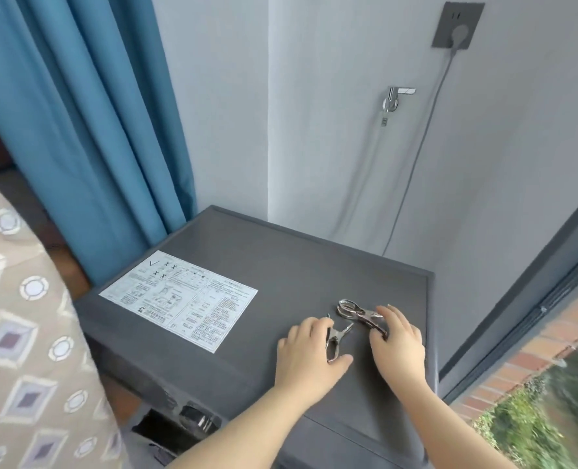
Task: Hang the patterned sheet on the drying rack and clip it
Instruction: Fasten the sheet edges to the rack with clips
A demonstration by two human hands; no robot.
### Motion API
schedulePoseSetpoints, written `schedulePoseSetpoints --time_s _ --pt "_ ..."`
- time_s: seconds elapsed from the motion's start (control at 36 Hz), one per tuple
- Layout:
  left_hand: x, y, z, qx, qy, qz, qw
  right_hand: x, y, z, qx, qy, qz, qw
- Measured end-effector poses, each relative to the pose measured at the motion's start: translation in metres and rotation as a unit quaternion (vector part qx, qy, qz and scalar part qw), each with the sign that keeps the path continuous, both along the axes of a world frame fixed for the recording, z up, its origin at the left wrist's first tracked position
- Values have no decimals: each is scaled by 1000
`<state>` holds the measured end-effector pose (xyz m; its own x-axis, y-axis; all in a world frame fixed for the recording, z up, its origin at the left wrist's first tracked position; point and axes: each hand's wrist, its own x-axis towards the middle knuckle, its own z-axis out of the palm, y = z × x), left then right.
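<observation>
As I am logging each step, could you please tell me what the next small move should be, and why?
Probably lift both hands off the appliance top and turn left towards the patterned sheet: the left hand grips one metal clip, the right hand pinches a clip bunch, and the sheet's visible part shows no clip.

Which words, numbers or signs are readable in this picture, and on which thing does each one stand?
White sticker on the grey machine top: one check mark and four "x" marks at its upper left; the printed text is too small to read.
Dark mark under the tap: too small to read.
Wall socket, metal clips, patterned sheet: no text seen.
</observation>
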<state>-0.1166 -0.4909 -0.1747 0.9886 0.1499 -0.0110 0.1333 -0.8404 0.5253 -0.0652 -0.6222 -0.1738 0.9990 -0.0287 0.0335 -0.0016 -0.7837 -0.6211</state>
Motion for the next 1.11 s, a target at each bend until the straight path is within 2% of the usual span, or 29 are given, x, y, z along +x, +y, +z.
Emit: schedulePoseSetpoints --time_s 0.17,0.25,0.39,0.44,0.53,0.58,0.72,0.86,0.97,1.11 --pt "1 4 -8 9 -31 14 999 5 1 -5 -56 24 14 998" --pt "1 14 -12 -18 -47 27 998 7 3 -6 -49 21 3 999" --pt "-1 32 -10 -91 -36 70 993 10 15 1 -70 67 -7 995" --pt "-5 40 -5 -140 -48 96 984 8 24 3 -44 63 0 997" --pt "-15 56 8 -174 -57 133 974 1 43 9 73 42 23 996" --pt "-24 70 16 -179 -66 157 969 -7 60 16 147 53 52 986" --pt "-58 113 37 -156 -102 215 959 -27 107 29 219 60 128 965" --pt "-100 147 52 -94 -144 281 944 -48 151 40 232 83 208 947" --pt "-132 165 62 -79 -166 317 930 -66 182 47 232 109 263 930" --pt "-175 180 77 -70 -240 390 886 -93 221 57 223 102 347 905"
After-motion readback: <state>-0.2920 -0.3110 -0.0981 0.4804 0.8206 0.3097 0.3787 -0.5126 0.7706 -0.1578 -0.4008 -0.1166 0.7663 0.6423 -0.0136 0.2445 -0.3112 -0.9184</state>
